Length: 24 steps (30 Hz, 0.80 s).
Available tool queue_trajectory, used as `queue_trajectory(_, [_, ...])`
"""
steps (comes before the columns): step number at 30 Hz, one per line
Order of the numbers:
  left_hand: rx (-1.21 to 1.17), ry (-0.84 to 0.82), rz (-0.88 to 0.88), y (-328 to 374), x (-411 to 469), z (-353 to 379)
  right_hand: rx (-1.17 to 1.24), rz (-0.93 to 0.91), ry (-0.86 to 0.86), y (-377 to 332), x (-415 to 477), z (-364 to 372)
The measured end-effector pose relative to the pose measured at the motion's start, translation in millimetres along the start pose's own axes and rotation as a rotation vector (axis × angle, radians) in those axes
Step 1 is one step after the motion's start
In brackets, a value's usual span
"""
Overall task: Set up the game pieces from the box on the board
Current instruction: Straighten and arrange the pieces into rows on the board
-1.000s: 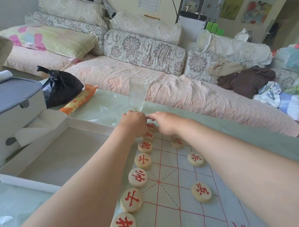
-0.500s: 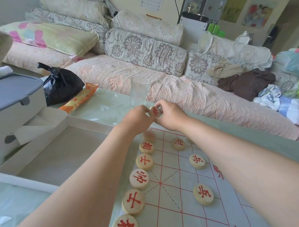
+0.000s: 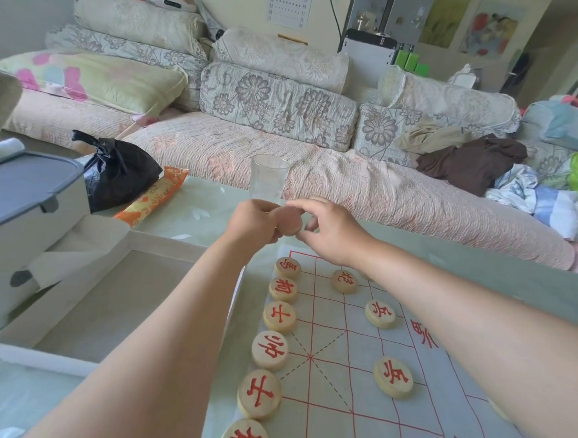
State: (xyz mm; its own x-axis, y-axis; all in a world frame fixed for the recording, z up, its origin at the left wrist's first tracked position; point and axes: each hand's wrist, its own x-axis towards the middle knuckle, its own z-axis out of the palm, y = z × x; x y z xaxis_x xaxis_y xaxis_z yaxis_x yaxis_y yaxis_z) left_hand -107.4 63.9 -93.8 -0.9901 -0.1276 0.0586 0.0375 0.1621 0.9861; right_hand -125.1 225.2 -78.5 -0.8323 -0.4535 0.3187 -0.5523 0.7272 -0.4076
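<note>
Your left hand (image 3: 254, 220) and right hand (image 3: 327, 227) meet in the air over the far-left corner of the board (image 3: 338, 398), and between them they hold one round piece (image 3: 289, 220), its blank face turned to you. Your left fingers curl round its left side; your right forefinger lies over its top rim and your thumb sits at its right rim, so both hands grip it. Under it the red corner of the grid shows, just beyond the nearest disc of the row (image 3: 280, 317). That row has six discs running down the board's left edge toward you. Three more discs (image 3: 380, 313) lie further right, with bare grid between them and the row. The glass (image 3: 269, 178) stands just behind your knuckles, near the tabletop's (image 3: 195, 216) far edge, and the sofa (image 3: 396, 197) lies beyond it. The open box (image 3: 103, 309) lies along the board's left edge, under your left forearm. A packet (image 3: 154, 200), a black bag (image 3: 120, 173) and a grey-lidded tub (image 3: 25, 204) crowd the tabletop's far-left corner.
</note>
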Motion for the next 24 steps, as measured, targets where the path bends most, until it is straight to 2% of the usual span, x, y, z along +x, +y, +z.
queue_trajectory(4, [-0.099, -0.04, -0.076, 0, 1, 2, 0.027, 0.056, 0.034, 3, -4, 1])
queue_trajectory(9, [0.051, -0.065, -0.021, -2, 0, 8, 0.074, 0.094, 0.016, 8, -7, 4])
queue_trajectory(14, [0.587, -0.076, 0.091, -20, 10, 8, -0.012, 0.205, -0.035, 26, -3, 14])
queue_trajectory(16, [0.73, -0.112, 0.109, -26, 11, 6, -0.016, 0.269, -0.071, 32, -2, 20])
queue_trajectory(20, [0.87, -0.156, 0.091, -33, 11, 4, 0.016, 0.312, -0.13, 31, -1, 31])
queue_trajectory(24, [0.903, -0.177, 0.11, -34, 10, 5, 0.001, 0.307, -0.169, 27, 0, 33])
